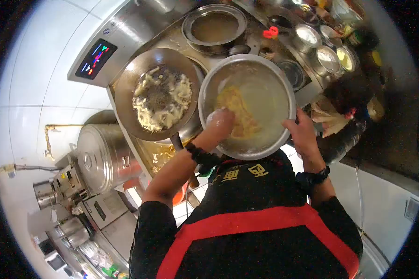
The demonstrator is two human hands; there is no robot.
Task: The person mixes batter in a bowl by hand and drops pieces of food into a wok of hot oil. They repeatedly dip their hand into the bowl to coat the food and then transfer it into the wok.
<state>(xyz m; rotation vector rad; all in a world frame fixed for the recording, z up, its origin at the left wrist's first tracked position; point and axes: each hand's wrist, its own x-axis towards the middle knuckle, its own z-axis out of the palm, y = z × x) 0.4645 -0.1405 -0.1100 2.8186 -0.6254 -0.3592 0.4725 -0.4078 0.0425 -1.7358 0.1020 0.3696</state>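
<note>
A wide metal mixing bowl (270, 100) is tilted toward me, with yellowish batter-coated pieces (239, 111) lying in pale batter. Inside the bowl's left side, my left hand (221, 123) is closed, its fingers curled against the coated pieces and smeared with white batter. The fingertips are partly hidden. My right hand (304, 134) grips the bowl's right rim, thumb over the edge. Just left of the bowl sits a wok (125, 111) with light battered pieces (163, 118) frying in a ring in bubbling oil. Its handle (177, 141) points toward me, under my left forearm.
A metal pot (214, 28) of brownish liquid stands behind. Several seasoning tins (328, 59) line the back right. The stove's control display (96, 59) glows at the left. A large lidded steel pot (100, 156) stands at the lower left. Crumbs lie on the stovetop (160, 156) below the wok.
</note>
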